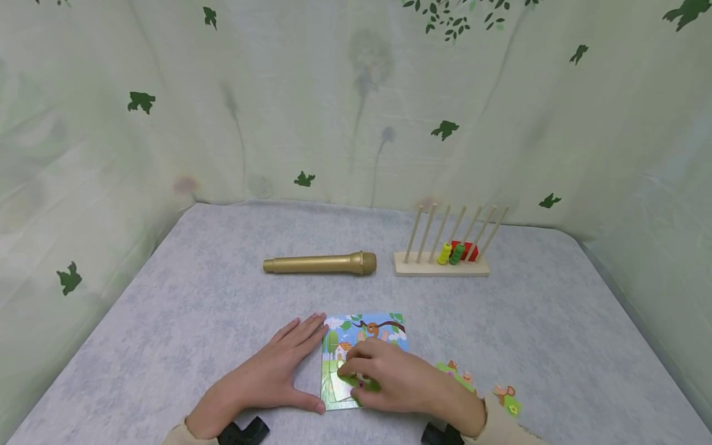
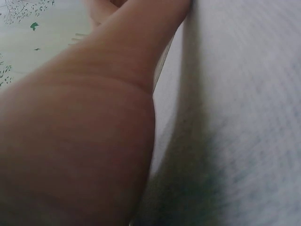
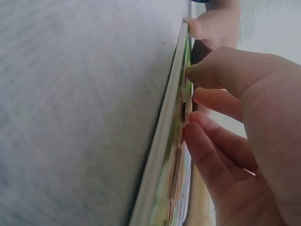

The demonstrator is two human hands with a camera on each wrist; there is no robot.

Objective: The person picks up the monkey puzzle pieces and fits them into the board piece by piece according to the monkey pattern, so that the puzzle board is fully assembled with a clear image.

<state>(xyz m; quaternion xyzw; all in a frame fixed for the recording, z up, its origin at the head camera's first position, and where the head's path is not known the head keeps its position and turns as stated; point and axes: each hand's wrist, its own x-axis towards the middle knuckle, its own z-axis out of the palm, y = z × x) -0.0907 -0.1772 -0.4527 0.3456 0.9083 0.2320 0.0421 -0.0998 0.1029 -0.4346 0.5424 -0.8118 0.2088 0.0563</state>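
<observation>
A jigsaw puzzle board (image 1: 334, 322) with a sky, house and branch picture lies flat before me. My left hand (image 1: 278, 364) rests on the table with straight fingers. Its fingertips are at the board's upper left edge and its thumb at the lower left corner. Over the lower half of the board, my right hand (image 1: 395, 378) pinches a green puzzle piece (image 1: 364, 381) between thumb and fingers. A pale bare patch of the board shows left of that piece. In the right wrist view, the fingers (image 3: 200, 141) and thumb stand right at the board's surface.
Loose puzzle pieces (image 1: 508, 400) lie to the right, partly behind my right forearm. A gold microphone (image 1: 317, 264) lies farther back. To its right stands a wooden peg rack (image 1: 411, 269) with yellow, green and red pieces. A patterned curtain (image 1: 334, 93) encloses the table.
</observation>
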